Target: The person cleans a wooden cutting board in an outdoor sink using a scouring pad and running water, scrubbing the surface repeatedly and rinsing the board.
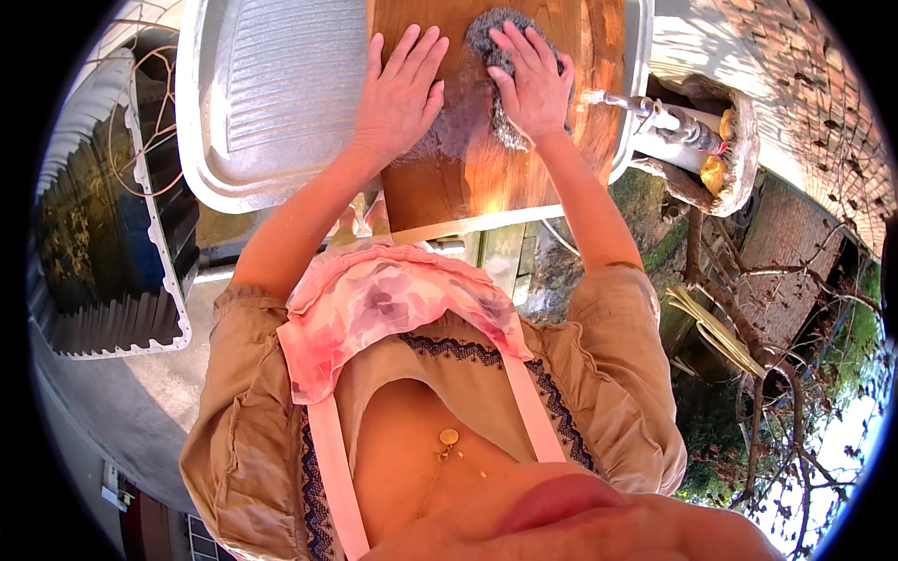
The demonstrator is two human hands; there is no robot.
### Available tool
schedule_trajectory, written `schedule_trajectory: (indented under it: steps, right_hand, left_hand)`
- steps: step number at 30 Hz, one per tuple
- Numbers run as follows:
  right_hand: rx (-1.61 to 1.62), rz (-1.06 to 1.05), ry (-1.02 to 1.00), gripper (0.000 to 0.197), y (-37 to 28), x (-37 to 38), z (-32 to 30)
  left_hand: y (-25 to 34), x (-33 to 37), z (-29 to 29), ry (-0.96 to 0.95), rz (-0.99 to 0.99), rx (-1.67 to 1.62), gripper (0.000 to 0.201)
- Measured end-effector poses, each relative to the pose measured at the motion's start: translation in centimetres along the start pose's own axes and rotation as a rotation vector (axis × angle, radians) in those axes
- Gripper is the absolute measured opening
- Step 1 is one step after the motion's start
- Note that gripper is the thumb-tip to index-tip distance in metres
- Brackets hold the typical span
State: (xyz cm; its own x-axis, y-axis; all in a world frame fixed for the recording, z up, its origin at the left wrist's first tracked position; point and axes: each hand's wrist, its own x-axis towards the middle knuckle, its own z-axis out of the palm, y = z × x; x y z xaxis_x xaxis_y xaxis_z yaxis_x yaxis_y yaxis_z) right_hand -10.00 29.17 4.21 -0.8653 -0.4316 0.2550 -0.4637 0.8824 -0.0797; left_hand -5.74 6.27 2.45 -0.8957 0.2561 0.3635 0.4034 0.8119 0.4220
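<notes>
A wet brown wooden board (pixel 435 192) lies across the right part of a pale sink (pixel 210 103) with a ribbed washboard side. My left hand (pixel 400 98) rests flat on the board's left part, fingers stretched out and holding nothing. Under my right hand (pixel 535 89) is a grey, fuzzy scrubbing cloth (pixel 486 33), pressed against the board with the fingers spread over it. Part of the cloth is hidden beneath the palm. Water glistens on the wood around and below the cloth.
A metal tap (pixel 655 112) reaches over the board's right edge, with water at its spout. Beside it is a rough stone-like holder (pixel 744 140). A large ribbed crate (pixel 164 252) stands at left. Bare branches (pixel 730 299) and a brick wall (pixel 804 65) are at right.
</notes>
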Motion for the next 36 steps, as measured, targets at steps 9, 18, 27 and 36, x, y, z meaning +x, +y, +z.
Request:
schedule_trajectory:
  steps: [9, 18, 27, 36]
  right_hand:
    - [0.088, -0.042, -0.086, 0.062, -2.4, -1.0, -0.3]
    - [-0.069, 0.019, -0.012, 0.052, -2.4, 5.4, 1.7]
    - [0.084, 0.029, -0.183, 0.046, -10.5, -3.5, -1.2]
    - [-0.025, 0.163, 0.088, 0.044, -8.2, 21.1, 5.3]
  left_hand:
    - [-0.8, -1.0, 0.5, 0.114, -0.133, 0.076, 0.052]
    - [-0.8, -0.2, 0.7, 0.117, -0.102, -0.092, 0.055]
    - [-4.7, -2.2, 0.7, 0.191, -0.470, -0.930, 0.064]
    - [-7.0, -0.9, -1.9, -0.266, -0.671, -1.776, 0.088]
